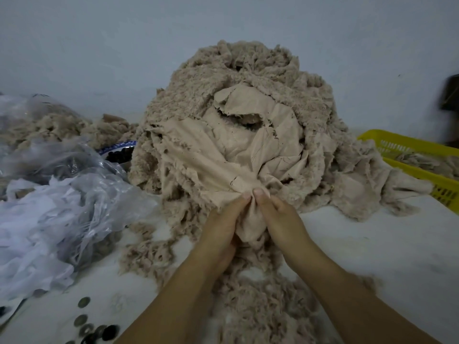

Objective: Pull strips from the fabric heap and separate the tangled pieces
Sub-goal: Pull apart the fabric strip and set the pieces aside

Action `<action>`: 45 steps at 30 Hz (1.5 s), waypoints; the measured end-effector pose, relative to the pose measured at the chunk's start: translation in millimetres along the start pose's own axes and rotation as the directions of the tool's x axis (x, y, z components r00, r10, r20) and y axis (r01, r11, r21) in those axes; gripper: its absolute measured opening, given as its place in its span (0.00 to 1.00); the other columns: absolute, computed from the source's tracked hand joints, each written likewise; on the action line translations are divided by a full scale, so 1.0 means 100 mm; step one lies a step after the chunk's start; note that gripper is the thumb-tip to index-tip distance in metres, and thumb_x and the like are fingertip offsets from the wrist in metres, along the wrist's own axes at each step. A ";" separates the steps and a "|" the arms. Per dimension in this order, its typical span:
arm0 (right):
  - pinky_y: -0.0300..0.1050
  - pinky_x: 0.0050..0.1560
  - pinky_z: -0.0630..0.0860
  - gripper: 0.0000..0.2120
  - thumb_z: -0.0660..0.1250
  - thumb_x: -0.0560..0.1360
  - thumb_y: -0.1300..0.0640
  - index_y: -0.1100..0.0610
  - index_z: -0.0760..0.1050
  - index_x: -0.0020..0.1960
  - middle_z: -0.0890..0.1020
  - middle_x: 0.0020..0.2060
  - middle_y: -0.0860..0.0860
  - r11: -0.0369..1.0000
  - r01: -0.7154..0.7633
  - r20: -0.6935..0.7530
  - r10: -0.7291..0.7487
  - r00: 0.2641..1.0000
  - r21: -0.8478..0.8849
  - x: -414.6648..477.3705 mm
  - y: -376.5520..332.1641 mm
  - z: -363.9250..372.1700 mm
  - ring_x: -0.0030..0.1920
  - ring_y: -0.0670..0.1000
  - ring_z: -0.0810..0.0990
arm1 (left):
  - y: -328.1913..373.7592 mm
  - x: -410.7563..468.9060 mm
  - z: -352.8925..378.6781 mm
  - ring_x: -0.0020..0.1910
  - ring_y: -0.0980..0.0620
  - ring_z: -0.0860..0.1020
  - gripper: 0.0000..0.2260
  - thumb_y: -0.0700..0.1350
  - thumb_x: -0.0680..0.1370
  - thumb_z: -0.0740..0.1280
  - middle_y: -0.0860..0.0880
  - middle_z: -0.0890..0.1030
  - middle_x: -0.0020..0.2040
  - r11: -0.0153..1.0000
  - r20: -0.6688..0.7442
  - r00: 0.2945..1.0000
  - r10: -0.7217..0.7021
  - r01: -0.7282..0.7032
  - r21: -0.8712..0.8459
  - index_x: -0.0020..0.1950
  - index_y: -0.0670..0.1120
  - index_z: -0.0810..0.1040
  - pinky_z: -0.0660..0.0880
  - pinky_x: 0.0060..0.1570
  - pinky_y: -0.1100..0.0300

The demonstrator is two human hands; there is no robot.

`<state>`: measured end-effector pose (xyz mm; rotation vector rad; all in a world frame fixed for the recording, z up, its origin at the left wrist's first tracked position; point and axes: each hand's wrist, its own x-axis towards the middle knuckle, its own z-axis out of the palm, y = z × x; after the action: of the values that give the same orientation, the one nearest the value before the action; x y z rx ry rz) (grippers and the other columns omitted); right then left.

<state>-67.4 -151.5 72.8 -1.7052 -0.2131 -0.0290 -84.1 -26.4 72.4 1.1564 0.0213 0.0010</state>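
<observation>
Both hands, left [221,227] and right [280,219], are pinching one bunched strip [250,219] side by side, thumbs nearly touching, likely to tease it apart; it is trailing from the fabric heap [248,135] piled just beyond on the white surface [372,244].

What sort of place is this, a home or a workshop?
Likely a small textile workshop, though I can't be sure: a big heap of fleecy beige fabric against the wall, a yellow basket holding more scraps, and a clear plastic bag of white strips.
</observation>
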 end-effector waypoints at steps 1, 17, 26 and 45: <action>0.27 0.33 0.72 0.20 0.61 0.76 0.33 0.46 0.79 0.37 0.84 0.34 0.39 1.000 0.009 -0.014 -0.010 1.000 -0.026 0.00 0.00 0.00 0.34 0.37 0.81 | 0.01 0.01 0.01 0.54 0.48 0.84 0.20 0.56 0.70 0.76 0.42 0.86 0.53 0.999 -0.024 0.999 -0.028 0.027 -0.031 0.52 0.42 0.86 0.81 0.46 0.60; 0.31 0.25 0.60 0.22 0.60 0.82 0.48 0.51 0.62 0.31 0.64 0.22 0.41 0.982 0.160 -0.123 -0.172 0.977 -0.099 -0.01 -0.03 -0.17 0.23 0.40 0.63 | 0.26 0.28 -0.50 0.31 0.55 0.83 0.07 0.43 0.81 0.65 0.48 0.85 0.35 0.763 -0.300 0.931 -0.208 -0.037 -0.646 0.49 0.41 0.79 0.81 0.36 0.60; 0.42 0.32 0.75 0.07 0.62 0.82 0.52 0.46 0.79 0.51 0.79 0.33 0.49 0.999 0.052 0.021 -0.052 0.998 0.009 -0.05 -0.03 -0.10 0.33 0.42 0.76 | 0.21 0.11 -0.12 0.46 0.51 0.83 0.19 0.54 0.77 0.67 0.45 0.83 0.49 0.956 0.062 0.974 -0.219 0.227 -0.185 0.55 0.39 0.80 0.80 0.47 0.58; 0.44 0.43 0.82 0.13 0.68 0.77 0.49 0.59 0.82 0.49 0.86 0.48 0.56 0.806 -0.116 -0.040 0.171 0.984 0.581 0.04 -0.14 -0.30 0.48 0.54 0.85 | 0.32 0.16 -0.27 0.59 0.50 0.82 0.36 0.72 0.77 0.49 0.46 0.83 0.62 0.915 -0.096 0.991 -0.091 0.045 -0.402 0.66 0.46 0.75 0.76 0.53 0.56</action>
<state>-62.4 -178.5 91.6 -1.0996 -0.0140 0.0663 -68.1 10.8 90.6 0.7433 0.1555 0.0084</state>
